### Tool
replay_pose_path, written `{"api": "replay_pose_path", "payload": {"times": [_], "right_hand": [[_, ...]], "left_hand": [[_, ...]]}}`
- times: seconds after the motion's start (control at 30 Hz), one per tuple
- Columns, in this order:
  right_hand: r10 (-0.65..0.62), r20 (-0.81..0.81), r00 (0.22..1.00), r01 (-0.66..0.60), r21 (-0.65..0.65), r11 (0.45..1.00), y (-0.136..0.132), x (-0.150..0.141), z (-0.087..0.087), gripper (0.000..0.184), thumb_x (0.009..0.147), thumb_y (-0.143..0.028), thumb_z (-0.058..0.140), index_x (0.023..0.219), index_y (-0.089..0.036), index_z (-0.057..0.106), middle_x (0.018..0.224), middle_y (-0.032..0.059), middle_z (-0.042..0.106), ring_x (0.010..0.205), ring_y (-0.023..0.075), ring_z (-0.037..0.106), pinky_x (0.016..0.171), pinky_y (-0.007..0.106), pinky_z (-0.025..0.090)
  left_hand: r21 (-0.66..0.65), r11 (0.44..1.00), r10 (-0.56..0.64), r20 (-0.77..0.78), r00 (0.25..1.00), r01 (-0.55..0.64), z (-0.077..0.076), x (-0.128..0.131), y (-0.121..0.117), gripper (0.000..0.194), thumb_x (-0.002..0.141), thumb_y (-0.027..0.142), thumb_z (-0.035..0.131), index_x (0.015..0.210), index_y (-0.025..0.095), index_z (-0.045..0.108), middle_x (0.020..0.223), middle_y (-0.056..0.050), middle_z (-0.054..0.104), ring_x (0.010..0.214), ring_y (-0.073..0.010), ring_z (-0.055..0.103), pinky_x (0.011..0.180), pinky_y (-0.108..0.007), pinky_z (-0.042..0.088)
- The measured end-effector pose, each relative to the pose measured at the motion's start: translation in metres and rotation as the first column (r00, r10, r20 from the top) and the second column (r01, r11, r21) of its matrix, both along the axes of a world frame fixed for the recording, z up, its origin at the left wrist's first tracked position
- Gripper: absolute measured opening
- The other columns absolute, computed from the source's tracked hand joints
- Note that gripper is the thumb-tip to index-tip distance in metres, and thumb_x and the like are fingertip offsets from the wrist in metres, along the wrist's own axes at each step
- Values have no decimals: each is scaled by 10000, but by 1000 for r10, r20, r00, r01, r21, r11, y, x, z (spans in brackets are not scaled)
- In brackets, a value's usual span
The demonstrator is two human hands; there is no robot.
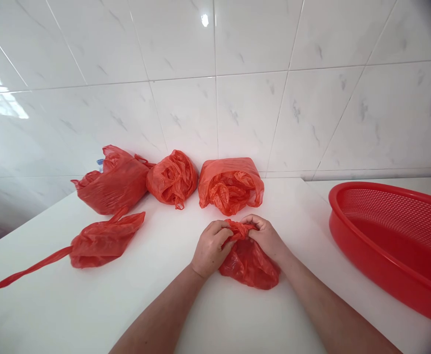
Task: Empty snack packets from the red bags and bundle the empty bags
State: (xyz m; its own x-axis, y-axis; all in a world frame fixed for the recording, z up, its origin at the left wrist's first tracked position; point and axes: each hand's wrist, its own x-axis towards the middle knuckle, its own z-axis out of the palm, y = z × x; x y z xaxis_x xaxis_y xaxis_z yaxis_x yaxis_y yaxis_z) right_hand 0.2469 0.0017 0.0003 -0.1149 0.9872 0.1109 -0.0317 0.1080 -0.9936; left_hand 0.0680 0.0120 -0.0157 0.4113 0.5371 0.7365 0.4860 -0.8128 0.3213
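Note:
A red plastic bag (250, 265) lies on the white table in front of me, its gathered top pinched between both hands. My left hand (212, 248) is closed on the left side of the twisted neck. On the other side, my right hand (265, 237) grips the same neck with thumb and fingers. The lower part of the bag bulges toward me and rests on the table. What is inside it cannot be made out through the plastic.
Along the tiled wall stand a large red bag (117, 182), a round bundled bag (172, 178) and a boxy red bag (230, 184). Another red bag (99, 242) with a long twisted handle lies at left. A red plastic basket (385, 265) stands on the right of the white table (134, 309).

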Motion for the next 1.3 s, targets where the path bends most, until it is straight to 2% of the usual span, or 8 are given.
{"api": "replay_pose_path", "payload": {"times": [0.27, 0.4, 0.5, 0.67, 0.9, 1.03, 1.17, 1.3], "right_hand": [[26, -382, 924, -93, -159, 983, -1, 5, -1, 188, 693, -329, 656, 824, -218, 579, 769, -4, 634, 660, 144, 576, 686, 307, 453], [-249, -127, 960, 242, -73, 968, 14, 24, -11, 207, 672, -337, 644, 798, -221, 526, 727, -20, 603, 642, 142, 559, 644, 292, 447], [-521, 168, 837, 518, 69, 853, 25, 47, -19, 149, 691, -316, 560, 794, -212, 531, 797, 12, 614, 730, 161, 566, 672, 294, 438], [-626, 338, 703, 623, 130, 771, 28, 65, -28, 124, 691, -278, 475, 779, -225, 545, 790, 13, 616, 710, 174, 542, 654, 312, 402], [-617, 450, 645, 622, 159, 767, 27, 63, -31, 147, 702, -266, 450, 798, -232, 557, 805, 14, 632, 708, 182, 555, 655, 322, 403], [-586, 457, 669, 584, 165, 795, 23, 61, -27, 204, 752, -349, 476, 880, -228, 577, 907, 32, 643, 808, 203, 577, 723, 342, 428], [-467, 450, 761, 438, 174, 882, 19, 49, -28, 389, 794, -480, 484, 1097, -247, 558, 1127, 61, 603, 953, 226, 576, 824, 361, 437], [-242, 527, 815, 141, 225, 964, 18, 29, -32, 442, 775, -439, 542, 1174, -250, 527, 1215, 75, 559, 1088, 259, 533, 935, 411, 413]], "left_hand": [[-25, 999, 34, -20, 999, -35, 2, -5, 1, 58, 841, 176, 526, 827, 190, 580, 997, -74, 577, 938, -187, 542, 814, -346, 487], [-34, 998, 60, 38, 997, -59, 6, -12, 0, 77, 866, 195, 480, 811, 190, 533, 1063, -85, 545, 978, -190, 520, 858, -373, 460], [-48, 996, 80, 110, 991, -75, 7, -18, 2, 133, 886, 192, 431, 768, 190, 492, 1030, -81, 542, 980, -187, 515, 868, -372, 440], [-131, 983, 155, 251, 956, -125, 5, -24, 8, 220, 907, 217, 379, 702, 192, 456, 925, -66, 538, 936, -186, 523, 818, -349, 443], [-237, 954, 256, 339, 905, -181, 4, -27, 12, 237, 902, 250, 410, 678, 188, 456, 923, -53, 539, 903, -177, 532, 805, -334, 438], [-167, 954, 294, 331, 897, -250, 3, -29, 16, 74, 862, 242, 489, 851, 193, 544, 989, -68, 554, 973, -198, 536, 863, -380, 438], [8, 947, 315, 189, 930, -322, 7, -21, 5, 473, 796, 349, 600, 1230, 217, 465, 1301, -147, 455, 1231, -286, 401, 1004, -491, 332], [-8, 980, 193, -155, 969, -197, 8, -5, -8, 793, 663, 626, 635, 1330, 261, 409, 1432, -158, 347, 1310, -374, 281, 1012, -578, 262]]}}
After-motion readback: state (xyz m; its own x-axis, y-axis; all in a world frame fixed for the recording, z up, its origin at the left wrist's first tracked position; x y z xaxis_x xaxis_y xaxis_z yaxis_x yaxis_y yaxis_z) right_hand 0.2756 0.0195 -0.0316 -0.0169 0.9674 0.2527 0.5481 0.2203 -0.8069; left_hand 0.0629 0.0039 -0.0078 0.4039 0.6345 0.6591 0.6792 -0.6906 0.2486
